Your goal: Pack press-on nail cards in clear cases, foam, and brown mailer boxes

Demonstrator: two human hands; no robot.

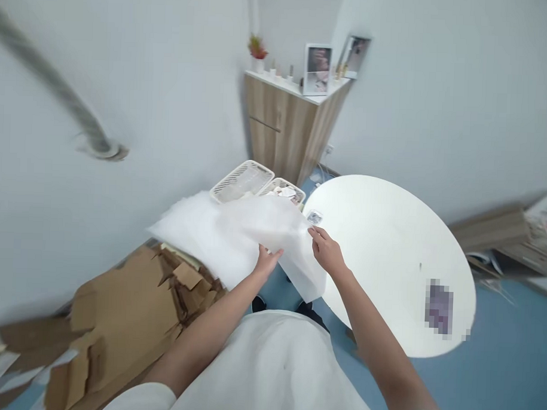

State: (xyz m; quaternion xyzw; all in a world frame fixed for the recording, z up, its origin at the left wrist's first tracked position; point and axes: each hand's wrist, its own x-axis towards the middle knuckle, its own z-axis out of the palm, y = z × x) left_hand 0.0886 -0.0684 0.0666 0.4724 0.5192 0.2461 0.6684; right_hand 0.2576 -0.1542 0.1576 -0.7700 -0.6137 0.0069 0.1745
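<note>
A thin, whitish, translucent packing sheet (286, 226) spreads out in front of me, its lower right corner hanging between my body and the round table. My right hand (326, 250) pinches its right edge near the table's left side. Lower and to the left, my left hand (268, 261) grips the near edge, with the thumb showing and some fingers hidden by the sheet. Beyond and left of it, a pile of similar white packing material (201, 229) rests over flattened cardboard (131, 301). Where the sheet ends and the pile begins is hard to make out.
The round white table (380, 232) stands at right, bearing a small clear packet (315, 217) and a pixelated item (439, 306). Two white baskets (243, 177) sit ahead, before a wooden cabinet (285, 127) with picture frames. A pipe (66, 90) runs along the left wall.
</note>
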